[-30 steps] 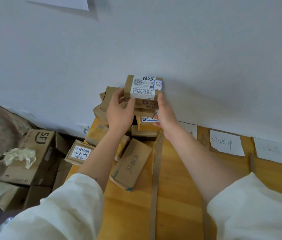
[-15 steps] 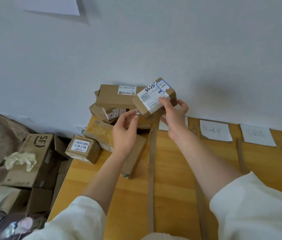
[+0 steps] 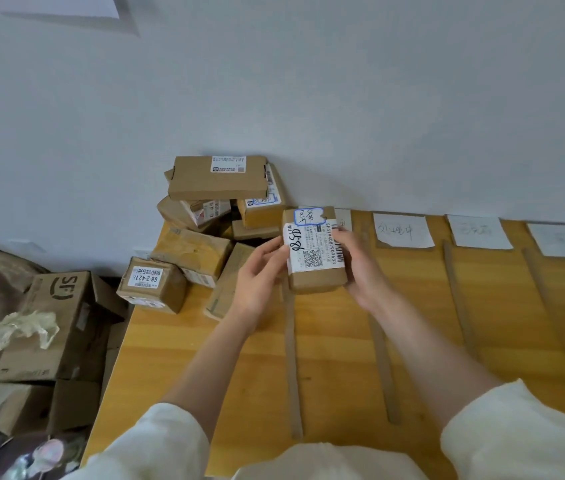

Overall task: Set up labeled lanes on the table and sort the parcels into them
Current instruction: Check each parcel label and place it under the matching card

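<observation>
Left of our hands lies the unsorted heap of brown cardboard parcels (image 3: 218, 209). Our left hand (image 3: 260, 275) and right hand (image 3: 360, 268) clasp the small brown labelled carton (image 3: 313, 251) between them; we should read its blue-edged tag, then match a white paper lane label (image 3: 402, 231) to the right.
</observation>
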Tool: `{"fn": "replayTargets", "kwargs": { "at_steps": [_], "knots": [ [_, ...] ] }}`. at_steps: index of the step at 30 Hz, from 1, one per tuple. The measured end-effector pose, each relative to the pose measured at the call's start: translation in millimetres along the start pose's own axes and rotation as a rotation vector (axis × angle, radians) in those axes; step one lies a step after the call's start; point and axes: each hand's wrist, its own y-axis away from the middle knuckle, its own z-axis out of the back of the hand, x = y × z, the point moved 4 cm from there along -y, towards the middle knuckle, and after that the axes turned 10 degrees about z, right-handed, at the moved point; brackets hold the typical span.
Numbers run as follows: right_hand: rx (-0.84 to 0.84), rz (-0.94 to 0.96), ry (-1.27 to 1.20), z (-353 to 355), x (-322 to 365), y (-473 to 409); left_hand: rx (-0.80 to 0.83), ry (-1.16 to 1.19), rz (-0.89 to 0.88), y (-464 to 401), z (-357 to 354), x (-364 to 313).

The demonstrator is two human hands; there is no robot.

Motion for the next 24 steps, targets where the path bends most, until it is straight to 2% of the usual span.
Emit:
{"fn": "replayTargets", "kwargs": {
  "at_steps": [3,11,18,24],
  "knots": [
    [0.041,-0.012,0.078,7.3,-6.3,9.1,0.015,-0.011,0.009,6.4,-4.3,7.1],
    [-0.063,-0.033,0.114,41.0,-22.6,39.2,0.032,-0.118,0.118,9.1,-22.0,36.9],
    [-0.268,-0.146,-0.071,103.2,-43.6,72.4,0.043,-0.337,0.135,1.7,-65.1,62.9],
    [-0.418,-0.191,-0.103,180.7,-60.5,85.0,0.057,-0.528,0.174,-7.3,-124.4,95.1]
  ]
}}
